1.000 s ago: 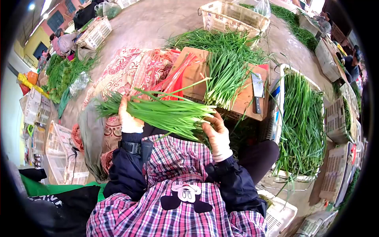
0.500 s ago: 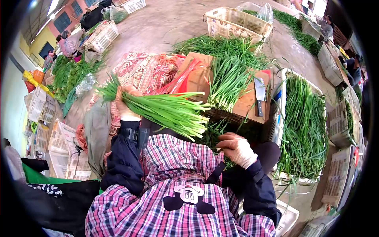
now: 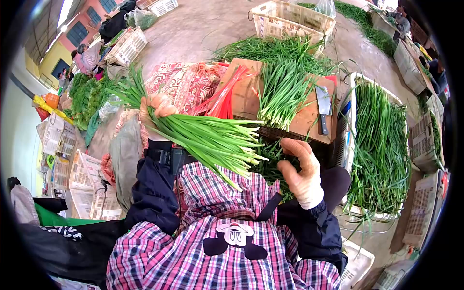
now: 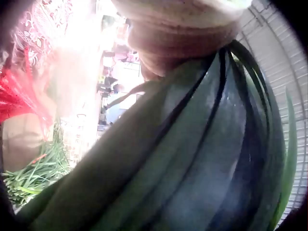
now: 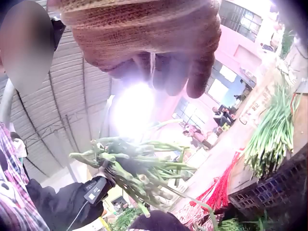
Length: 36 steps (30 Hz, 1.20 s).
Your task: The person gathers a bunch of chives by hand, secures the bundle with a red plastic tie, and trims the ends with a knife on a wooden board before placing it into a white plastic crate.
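Clock read from the head view, 12 straight ahead of the person. Nearest: plaid top (image 3: 232,208) at 6, dark sleeves reaching out either side. Left hand (image 3: 157,107) at 11, fingers (image 3: 163,107) wrapped round a bunch of long green leaves (image 3: 208,137), gripping toward the leafy end. Bunch is up in the air, long axis about 10 to 4: leaf tips at 10, pale cut ends fanned out at 4, a few stalks dipping toward 5. Right hand (image 3: 305,171) between 1 and 2, holds nothing that I can make out; thumb and index curved and well apart, the gap facing the pale ends; the other fingers bend down in the right wrist view. Key relation, my read: pale ends lie at 9 from the right fingers, just beside but apart, so right is the nearer hand to the ends, left owns the leafy part. Beyond that, 12 to 1, low bench (image 3: 304,128), brown-topped: red strips (image 3: 232,94) on its left, a second green bunch (image 3: 285,99) mid, pale ends toward the person, knife (image 3: 323,101) to its right, handle at 6. White crate (image 3: 346,145) at 2, full of long greens (image 3: 379,145). Patterned cloth (image 3: 181,79) at 11. Farther, loose greens (image 3: 270,48) at 12, another crate (image 3: 264,28) behind. Farthest, people (image 3: 90,55) between 10 and 11, too small for detail.
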{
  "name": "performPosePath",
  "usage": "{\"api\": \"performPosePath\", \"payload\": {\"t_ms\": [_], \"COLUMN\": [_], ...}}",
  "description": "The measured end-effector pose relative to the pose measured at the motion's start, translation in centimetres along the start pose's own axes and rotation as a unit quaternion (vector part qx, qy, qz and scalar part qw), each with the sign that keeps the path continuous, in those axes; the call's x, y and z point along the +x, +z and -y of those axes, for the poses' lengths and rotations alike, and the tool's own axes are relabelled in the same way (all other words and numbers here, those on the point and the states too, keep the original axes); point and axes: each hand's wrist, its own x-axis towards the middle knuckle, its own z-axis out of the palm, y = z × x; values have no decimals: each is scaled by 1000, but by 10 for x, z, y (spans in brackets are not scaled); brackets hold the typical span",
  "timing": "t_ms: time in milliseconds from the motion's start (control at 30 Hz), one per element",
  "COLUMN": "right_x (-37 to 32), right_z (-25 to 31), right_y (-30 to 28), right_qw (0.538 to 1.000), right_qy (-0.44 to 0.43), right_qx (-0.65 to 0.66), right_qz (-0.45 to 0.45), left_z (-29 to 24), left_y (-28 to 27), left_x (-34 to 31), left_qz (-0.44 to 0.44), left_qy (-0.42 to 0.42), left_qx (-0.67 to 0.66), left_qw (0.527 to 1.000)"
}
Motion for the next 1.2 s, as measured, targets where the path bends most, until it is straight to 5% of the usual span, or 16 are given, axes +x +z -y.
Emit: {"api": "performPosePath", "payload": {"t_ms": [167, 267, 433, 533, 567, 633, 700, 767, 833, 900, 1100, 1200], "right_x": [8, 9, 0, -13, -17, -26, -22, -22, -5, 11, 46, 46], "right_z": [22, 12, -3, -29, -36, -56, -70, -64, -51, -39, -37, -40], "right_y": [12, 28, 5, -31, -44, -59, -62, -58, -40, -15, 46, 52], "right_qw": [953, 922, 958, 947, 929, 747, 694, 811, 920, 971, 981, 970], "right_qy": [-169, -191, -156, -63, -13, 28, 120, 11, 41, 83, -70, 28], "right_qx": [-239, -314, -174, -226, -265, -556, -588, -509, -302, -121, 30, 158], "right_qz": [76, 118, 168, 221, 258, 363, 397, 287, 247, 191, 176, 185], "left_z": [15, 21, 16, 5, 3, 1, -10, -11, -12, -10, -6, -17], "left_y": [13, 16, 21, 19, 20, 21, 9, 7, 5, 4, 5, -9], "left_x": [4, 6, 3, -1, -2, -2, -3, -5, -5, -5, -14, -20], "left_qz": [27, 20, 17, 26, 27, 31, 49, 62, 81, 93, 4, -44], "left_qy": [14, 12, 53, 56, 56, 53, 53, 44, 27, 18, -49, -17], "left_qx": [-6, -17, -39, -12, -27, -55, -100, -145, -170, -179, -182, -159], "left_qw": [1000, 1000, 998, 998, 998, 997, 992, 987, 982, 979, 982, 986]}}
